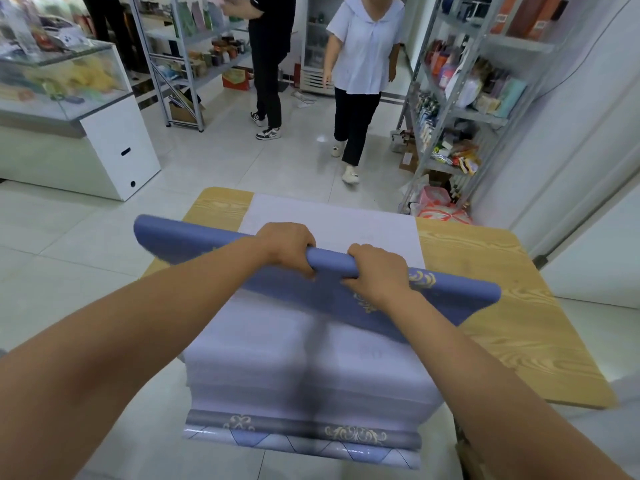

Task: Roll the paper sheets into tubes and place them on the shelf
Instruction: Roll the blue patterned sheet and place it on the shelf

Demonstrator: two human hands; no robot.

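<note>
Currently my left hand [287,245] and right hand [375,271] grip the half-rolled blue paper tube [330,259] mid-length, close together, so it cannot spring open.

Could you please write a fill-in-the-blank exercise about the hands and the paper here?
The left hand and the right hand both grip the rolled part of a ____ paper sheet.
Below it, a stack of sheets lies on a ____ table.
Beside the right hand, the sheet shows a ____ ornament.
Missing words: blue, wooden, gold.

Partly rolled blue sheet [311,289] slants across the pale sheet stack [311,368] overhanging the table [502,306].
</note>
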